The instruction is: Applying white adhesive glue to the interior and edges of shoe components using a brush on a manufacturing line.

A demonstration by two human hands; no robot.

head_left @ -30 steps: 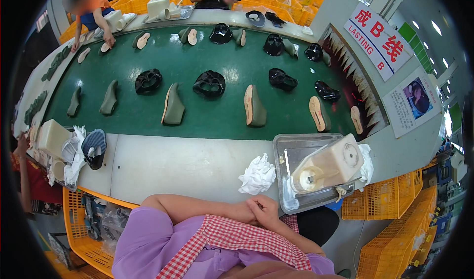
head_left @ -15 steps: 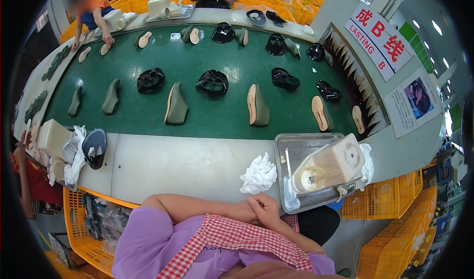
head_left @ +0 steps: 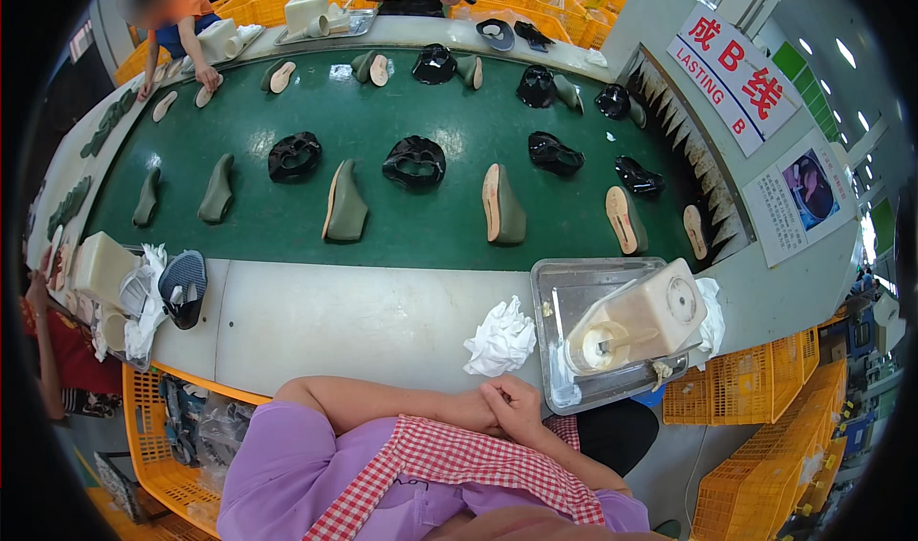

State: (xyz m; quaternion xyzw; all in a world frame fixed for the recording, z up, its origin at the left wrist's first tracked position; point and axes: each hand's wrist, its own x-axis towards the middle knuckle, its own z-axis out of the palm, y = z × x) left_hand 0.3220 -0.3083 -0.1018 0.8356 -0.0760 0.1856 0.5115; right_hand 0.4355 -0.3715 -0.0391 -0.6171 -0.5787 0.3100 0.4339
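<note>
The right fingers lie folded over the left hand in front of the apron; neither hand shows an object, and since they overlap, I cannot tell how far the fingers are closed. Nearest to them is a crumpled white cloth, just ahead on the desk. Ahead and to the right of the fingers stands a metal tray, with a pale plastic container tilted in it, its round mouth toward the fingers' side. Farther ahead, past the desk, a green belt bears shoe lasts and glossy black uppers. The tray seems to jut past the desk's near edge, so an elbow or leg bumping its corner could tip it, and the container could slide or spill whatever it holds. A quick forward reach could brush the cloth against the tray or drag it off the desk, because it lies right in front of the fingers. Well ahead to the right, if the belt runs, a last near the fringed opening could snag on the strips and turn or topple.
</note>
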